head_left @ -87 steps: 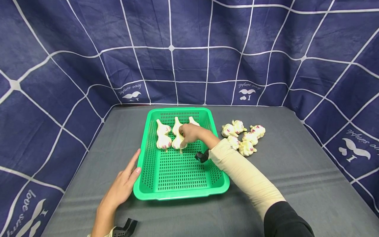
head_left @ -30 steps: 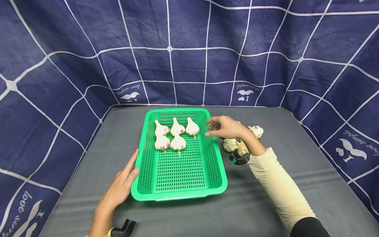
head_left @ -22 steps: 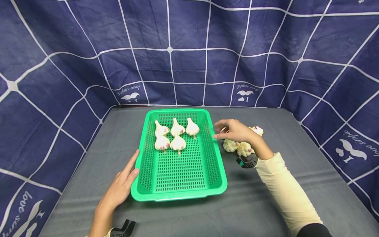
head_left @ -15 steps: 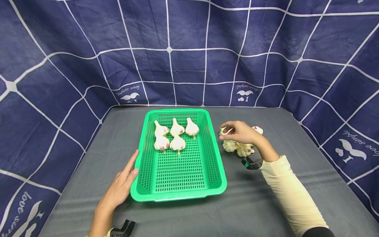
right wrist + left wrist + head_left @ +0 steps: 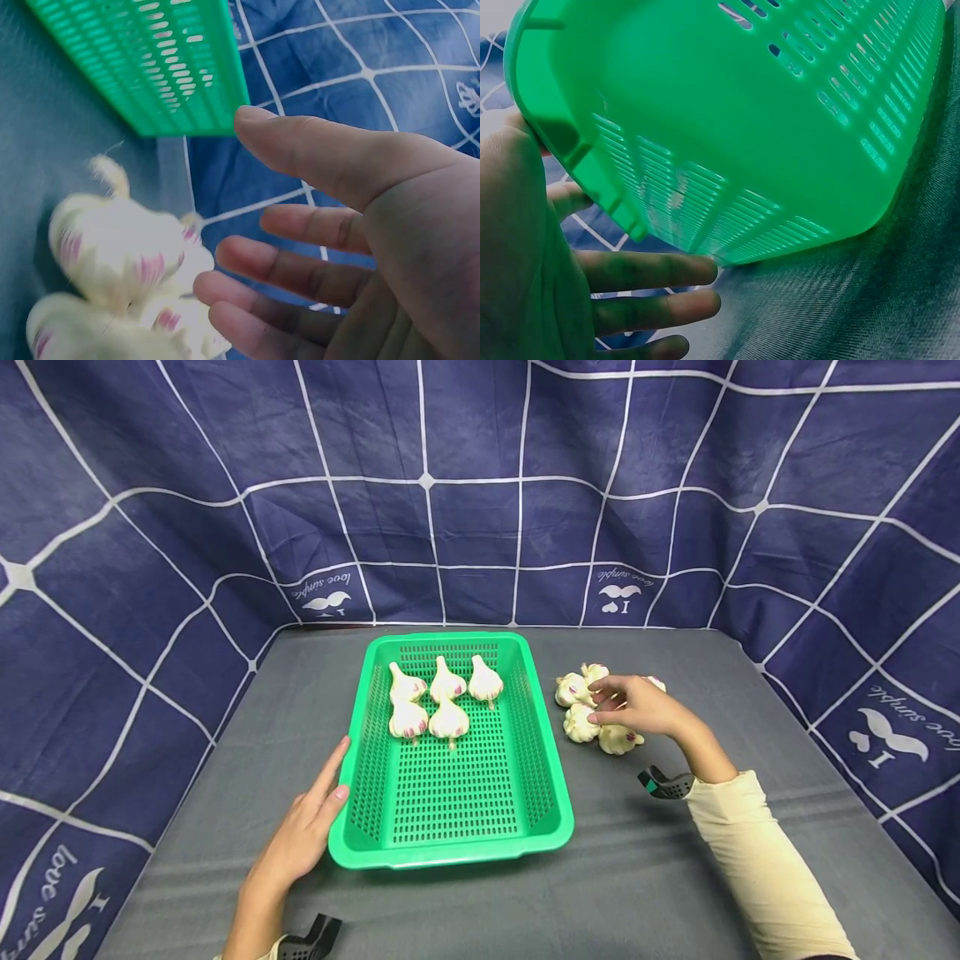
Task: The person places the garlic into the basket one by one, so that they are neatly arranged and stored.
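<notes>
My left hand (image 5: 302, 833) rests against the left rim of a green plastic basket (image 5: 450, 857), its fingers straight in the left wrist view. Inside the basket, several white garlic bulbs (image 5: 448, 720) lie in two rows toward the far end. My right hand (image 5: 639, 706) hovers over a cluster of garlic bulbs on the grey cloth to the right of the basket. A garlic bulb (image 5: 581, 723) lies just below its thumb, and another garlic bulb (image 5: 619, 739) sits under the palm. In the right wrist view the fingers are spread, with nothing between them; part of the cluster is hidden.
A grey cloth (image 5: 637, 860) covers the table. Dark blue curtains (image 5: 480, 518) with white lines stand behind it and on both sides. Dark wrist camera mounts (image 5: 311, 939) show below each hand.
My right hand placed a garlic bulb in the basket, let go and drew back right, over the loose bulbs. The left hand stays at the basket's rim.
</notes>
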